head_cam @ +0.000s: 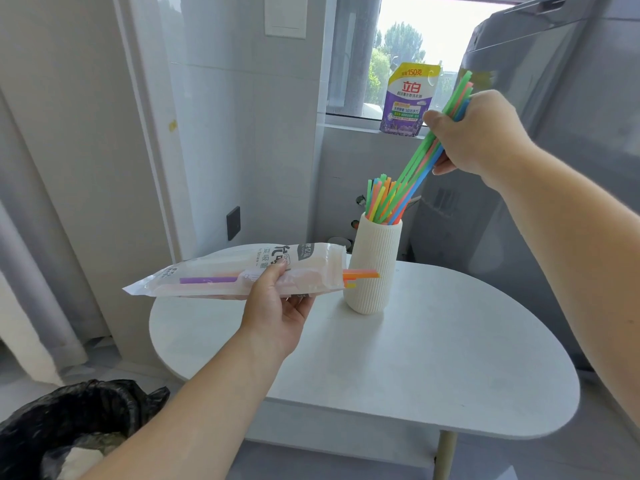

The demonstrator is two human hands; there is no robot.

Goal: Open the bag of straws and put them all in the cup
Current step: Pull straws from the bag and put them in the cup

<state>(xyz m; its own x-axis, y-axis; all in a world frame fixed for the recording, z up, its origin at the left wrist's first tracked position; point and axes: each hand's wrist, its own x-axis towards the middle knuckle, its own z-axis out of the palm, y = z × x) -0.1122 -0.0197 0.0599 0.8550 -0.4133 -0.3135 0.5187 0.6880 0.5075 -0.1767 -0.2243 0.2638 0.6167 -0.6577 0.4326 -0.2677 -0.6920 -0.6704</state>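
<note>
— So, how would you finish this drop cleanly?

— The right hand [479,133] is clenched round a bunch of straws [420,157], tilted, with their lower ends already inside the mouth of the ribbed cup [374,268]. I'd bring the bunch closer to upright over the mouth before loosening the fingers, so they slide down among the straws standing there instead of fanning out over the rim.

— Could the cup tip?

— Possibly; it's tall and narrow, standing free on the white table [450,358], and the load leans to one side. Let go gently, no push downward.

— And the other hand?

— The left hand [277,306] grips the bag [221,271] by its middle, held roughly level above the table, just left of the cup. A few straws remain: a purple one shows through the plastic, and orange ends poke out of the open end toward the cup. I'd keep that end level or slightly raised so none slip out onto the table.

— So not finished?

— By my reckoning, most are in, with at least one more handful to go
</note>
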